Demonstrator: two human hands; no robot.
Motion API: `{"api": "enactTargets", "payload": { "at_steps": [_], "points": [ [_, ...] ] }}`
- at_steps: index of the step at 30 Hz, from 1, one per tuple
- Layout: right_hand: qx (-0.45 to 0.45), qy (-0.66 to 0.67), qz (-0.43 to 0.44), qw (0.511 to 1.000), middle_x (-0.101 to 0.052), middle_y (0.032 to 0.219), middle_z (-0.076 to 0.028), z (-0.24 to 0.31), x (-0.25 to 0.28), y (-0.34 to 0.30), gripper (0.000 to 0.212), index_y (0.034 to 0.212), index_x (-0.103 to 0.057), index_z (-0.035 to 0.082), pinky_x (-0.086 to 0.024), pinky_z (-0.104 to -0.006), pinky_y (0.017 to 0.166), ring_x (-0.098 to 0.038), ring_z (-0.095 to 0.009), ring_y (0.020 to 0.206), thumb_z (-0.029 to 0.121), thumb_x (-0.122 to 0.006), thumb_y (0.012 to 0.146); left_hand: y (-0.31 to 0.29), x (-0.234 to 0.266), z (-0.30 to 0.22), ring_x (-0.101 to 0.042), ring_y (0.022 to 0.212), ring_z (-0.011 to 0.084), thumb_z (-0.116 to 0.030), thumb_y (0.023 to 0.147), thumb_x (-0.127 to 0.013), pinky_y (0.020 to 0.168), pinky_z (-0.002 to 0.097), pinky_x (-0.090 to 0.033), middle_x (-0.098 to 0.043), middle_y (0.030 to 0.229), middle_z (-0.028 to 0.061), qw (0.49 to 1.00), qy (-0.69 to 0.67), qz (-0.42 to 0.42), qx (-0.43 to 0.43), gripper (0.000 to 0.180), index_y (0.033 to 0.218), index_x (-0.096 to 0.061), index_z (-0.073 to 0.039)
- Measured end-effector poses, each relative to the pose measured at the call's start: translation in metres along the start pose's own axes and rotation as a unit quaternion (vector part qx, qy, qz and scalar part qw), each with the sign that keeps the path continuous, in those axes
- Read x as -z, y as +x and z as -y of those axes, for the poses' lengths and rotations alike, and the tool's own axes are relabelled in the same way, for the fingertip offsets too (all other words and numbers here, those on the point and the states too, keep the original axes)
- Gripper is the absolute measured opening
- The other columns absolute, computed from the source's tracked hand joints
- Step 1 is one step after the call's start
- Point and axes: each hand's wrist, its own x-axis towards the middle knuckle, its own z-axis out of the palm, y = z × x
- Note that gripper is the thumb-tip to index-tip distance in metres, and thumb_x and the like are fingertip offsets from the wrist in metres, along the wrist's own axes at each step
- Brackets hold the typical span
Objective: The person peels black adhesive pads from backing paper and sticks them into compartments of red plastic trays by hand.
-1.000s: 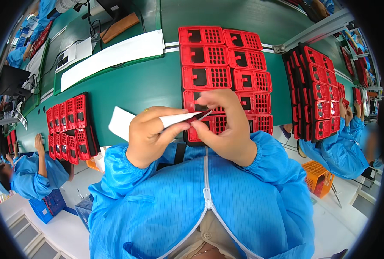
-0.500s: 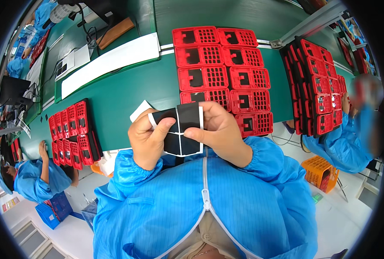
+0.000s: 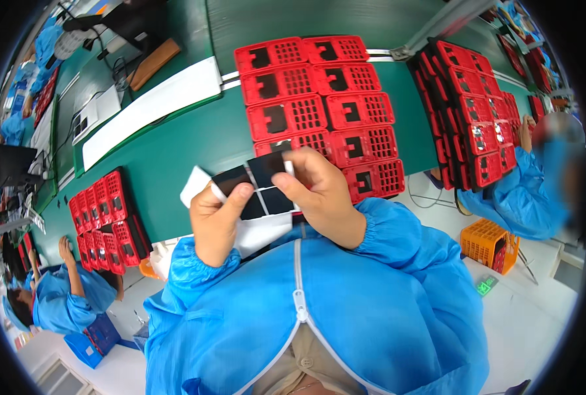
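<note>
Between my two hands, in front of my chest, is a sheet of black rectangular stickers (image 3: 266,201) with white lines between them. My left hand (image 3: 215,224) pinches its left side, thumb on top. The right hand (image 3: 322,197) grips the right side, its thumb lying on the black face and its fingers slightly blurred. A white paper piece (image 3: 195,187) sticks out beyond my left fingers. Another white flap (image 3: 263,234) shows under the sheet's lower edge; whether it is the same paper I cannot tell. Just beyond my hands lie red plastic frames (image 3: 360,108) with grid openings, in two columns.
More red frames stand stacked on the green bench (image 3: 194,135) at left (image 3: 112,197) and right (image 3: 474,99). A long white board (image 3: 151,108) lies at the back left. Co-workers in blue sit on both sides. An orange basket (image 3: 480,242) stands at lower right.
The sheet has tilted between my hands, and a white flap now shows below it. White paper shows more beside my left hand. The whole view has shifted slightly.
</note>
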Motion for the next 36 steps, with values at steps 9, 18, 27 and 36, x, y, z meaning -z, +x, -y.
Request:
{"api": "enactTargets", "payload": {
  "at_steps": [9,18,27,36],
  "points": [
    [0.315,-0.257,-0.039,0.913,-0.059,0.092,-0.006,0.024,0.013,0.007,0.021,0.086,-0.064,0.006,-0.042,-0.0288,0.071,-0.054,-0.02,0.082,0.001,-0.074,0.068,0.007,-0.005,-0.007,-0.057,0.081,0.0075,-0.017,0.089,-0.063,0.075,0.0221,-0.045,-0.067,0.092,0.0025,0.995,0.01,0.01,0.095,0.02,0.101,-0.067,-0.001],
    [0.344,-0.278,-0.03,0.896,-0.06,0.09,-0.005,0.025,0.013,0.009,0.022,0.079,-0.061,0.009,-0.042,-0.0323,0.072,-0.054,-0.022,0.083,0.002,-0.073,0.063,0.009,-0.001,0.011,-0.057,0.076,0.0075,-0.019,0.089,-0.063,0.07,0.0215,-0.044,-0.066,0.084,0.002,0.998,0.014,-0.015,0.054,0.021,0.097,-0.067,0.0],
    [0.323,-0.143,0.05,0.934,-0.061,0.086,-0.007,0.051,0.021,0.007,0.017,0.083,-0.061,0.006,-0.044,-0.03,0.07,-0.055,-0.019,0.076,-0.001,-0.069,0.07,0.016,0.002,0.01,-0.06,0.079,0.0112,-0.026,0.092,-0.057,0.074,0.0243,-0.046,-0.067,0.088,0.0058,0.988,-0.065,-0.021,0.142,0.028,0.095,-0.066,0.001],
    [0.029,-0.326,-0.238,0.915,-0.067,0.078,-0.01,0.016,0.131,0.061,0.02,0.098,-0.062,-0.001,-0.049,-0.0285,0.059,-0.064,-0.017,0.067,0.012,-0.064,0.082,0.034,0.01,0.018,-0.06,0.097,0.0156,-0.021,0.094,-0.052,0.086,0.0278,-0.046,-0.059,0.12,0.0163,0.996,0.053,0.049,0.061,0.031,0.113,-0.06,0.002]
  ]
}}
